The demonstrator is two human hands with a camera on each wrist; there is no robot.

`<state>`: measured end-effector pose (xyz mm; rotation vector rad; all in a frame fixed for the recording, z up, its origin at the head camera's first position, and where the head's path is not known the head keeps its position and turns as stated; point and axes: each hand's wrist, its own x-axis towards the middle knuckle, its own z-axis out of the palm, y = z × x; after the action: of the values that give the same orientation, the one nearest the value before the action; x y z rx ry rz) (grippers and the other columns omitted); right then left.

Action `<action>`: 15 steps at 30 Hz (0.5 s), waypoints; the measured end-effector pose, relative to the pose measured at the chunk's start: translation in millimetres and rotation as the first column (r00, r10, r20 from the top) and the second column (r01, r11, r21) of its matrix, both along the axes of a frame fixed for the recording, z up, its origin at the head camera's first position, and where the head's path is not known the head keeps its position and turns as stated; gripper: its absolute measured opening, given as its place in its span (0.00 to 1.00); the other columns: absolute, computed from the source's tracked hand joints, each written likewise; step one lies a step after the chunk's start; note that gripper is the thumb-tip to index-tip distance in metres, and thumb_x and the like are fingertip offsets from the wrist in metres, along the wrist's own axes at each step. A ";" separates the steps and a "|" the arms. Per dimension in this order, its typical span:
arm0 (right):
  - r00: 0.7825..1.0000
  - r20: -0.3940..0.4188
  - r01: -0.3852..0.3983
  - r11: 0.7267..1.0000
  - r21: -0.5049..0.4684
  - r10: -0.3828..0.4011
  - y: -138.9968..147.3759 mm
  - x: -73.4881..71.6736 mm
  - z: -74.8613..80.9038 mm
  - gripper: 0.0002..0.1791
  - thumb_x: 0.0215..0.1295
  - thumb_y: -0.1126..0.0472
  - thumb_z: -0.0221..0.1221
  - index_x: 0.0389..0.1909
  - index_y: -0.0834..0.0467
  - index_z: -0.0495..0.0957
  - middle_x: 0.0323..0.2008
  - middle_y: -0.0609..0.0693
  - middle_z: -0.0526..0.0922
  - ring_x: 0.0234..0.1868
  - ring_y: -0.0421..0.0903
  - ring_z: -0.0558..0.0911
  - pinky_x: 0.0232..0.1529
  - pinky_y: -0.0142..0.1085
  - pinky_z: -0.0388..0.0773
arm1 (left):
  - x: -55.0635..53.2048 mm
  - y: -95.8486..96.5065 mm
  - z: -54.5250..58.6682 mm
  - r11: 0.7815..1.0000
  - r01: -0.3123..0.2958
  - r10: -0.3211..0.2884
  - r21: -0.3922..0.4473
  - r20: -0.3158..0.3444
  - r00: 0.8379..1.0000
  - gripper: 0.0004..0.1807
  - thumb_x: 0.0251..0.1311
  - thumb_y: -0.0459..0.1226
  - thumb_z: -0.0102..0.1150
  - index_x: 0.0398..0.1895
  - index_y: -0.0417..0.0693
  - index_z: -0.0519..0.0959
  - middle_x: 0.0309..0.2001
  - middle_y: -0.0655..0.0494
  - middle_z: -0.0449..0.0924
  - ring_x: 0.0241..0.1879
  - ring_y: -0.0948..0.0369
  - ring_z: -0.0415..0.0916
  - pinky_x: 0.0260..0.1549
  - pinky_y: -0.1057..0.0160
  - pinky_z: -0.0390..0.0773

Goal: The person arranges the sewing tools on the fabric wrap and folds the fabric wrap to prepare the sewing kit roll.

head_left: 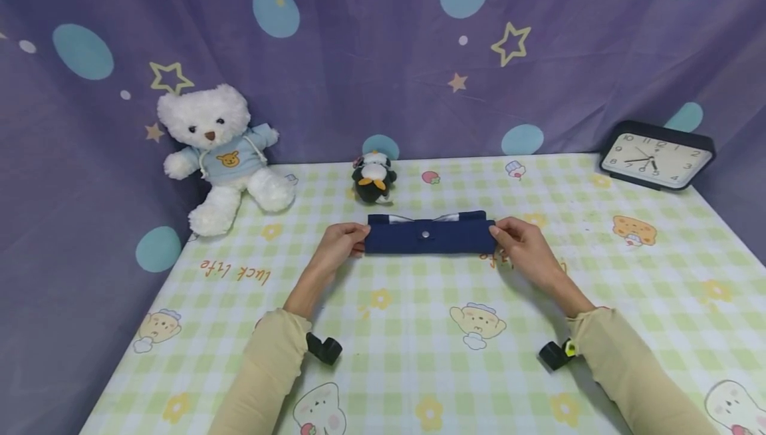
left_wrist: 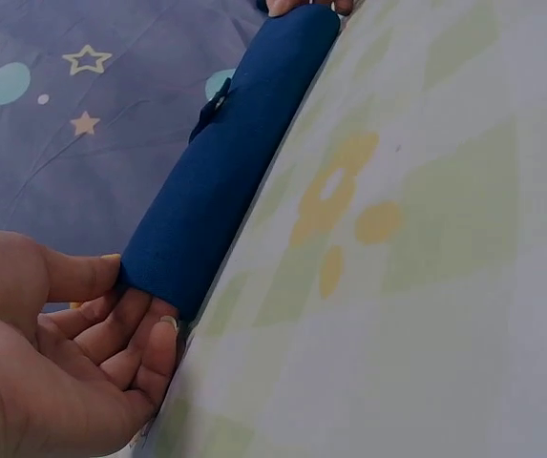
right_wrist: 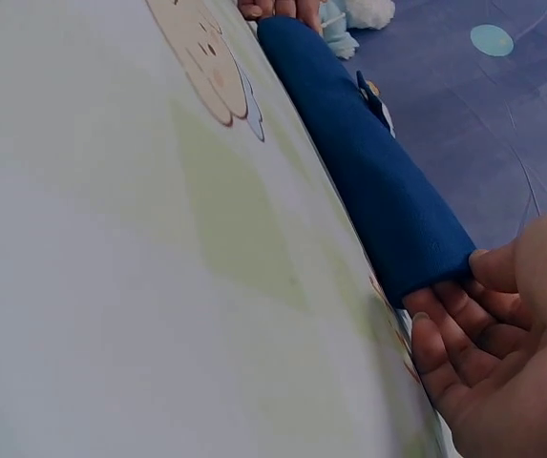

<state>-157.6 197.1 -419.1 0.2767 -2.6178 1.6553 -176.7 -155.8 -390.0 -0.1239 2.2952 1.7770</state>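
A navy blue rolled-up cloth bundle (head_left: 395, 238) lies crosswise on the table, fastened at its middle by a short strap with a round silver snap (head_left: 425, 235). Behind its upper edge, white or silvery material shows between two navy ends. My left hand (head_left: 340, 246) grips the left end, and my right hand (head_left: 525, 249) grips the right end. In the left wrist view the thumb of my left hand (left_wrist: 63, 343) is on top, the fingers curled beneath the end. The right wrist view shows my right hand (right_wrist: 507, 343) pinching the other end likewise.
A white teddy bear (head_left: 227, 162) in a light blue hoodie sits at the back left. Behind the bundle is a small penguin plush (head_left: 374, 177), and a black-framed clock (head_left: 657, 155) stands at the back right. A checkered cloth (head_left: 407, 368) covers the table; a purple curtain (head_left: 371, 62) hangs behind.
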 end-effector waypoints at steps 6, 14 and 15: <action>0.999 -0.021 -0.031 0.999 -0.012 0.030 -0.4 -2.5 0.6 0.14 0.82 0.62 0.51 0.54 0.71 0.75 0.34 0.61 0.82 0.28 0.50 0.80 0.25 0.36 0.76 | -0.3 -1.3 0.9 1.000 -0.005 0.005 0.004 -0.004 1.000 0.16 0.77 0.36 0.55 0.58 0.32 0.80 0.41 0.50 0.80 0.37 0.59 0.78 0.38 0.65 0.79; 0.999 -0.026 -0.036 0.999 0.001 0.036 -0.9 -5.1 0.3 0.15 0.82 0.63 0.50 0.56 0.72 0.74 0.38 0.62 0.83 0.32 0.50 0.81 0.32 0.36 0.79 | -1.2 -2.3 -0.9 1.000 0.017 -0.017 0.002 -0.018 1.000 0.17 0.78 0.36 0.53 0.59 0.32 0.80 0.42 0.49 0.80 0.38 0.58 0.78 0.40 0.63 0.80; 0.999 -0.021 -0.034 0.999 0.006 0.034 -0.7 -4.8 0.4 0.16 0.82 0.62 0.50 0.56 0.72 0.74 0.39 0.62 0.83 0.33 0.50 0.82 0.33 0.36 0.79 | -1.3 -2.7 -1.2 1.000 0.021 -0.021 0.000 -0.019 1.000 0.17 0.78 0.37 0.53 0.59 0.32 0.79 0.42 0.49 0.80 0.39 0.57 0.78 0.41 0.63 0.80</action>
<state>-162.4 196.4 -418.7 0.3389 -2.6174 1.6459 -177.9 -158.5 -391.2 -0.0826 2.3005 1.7761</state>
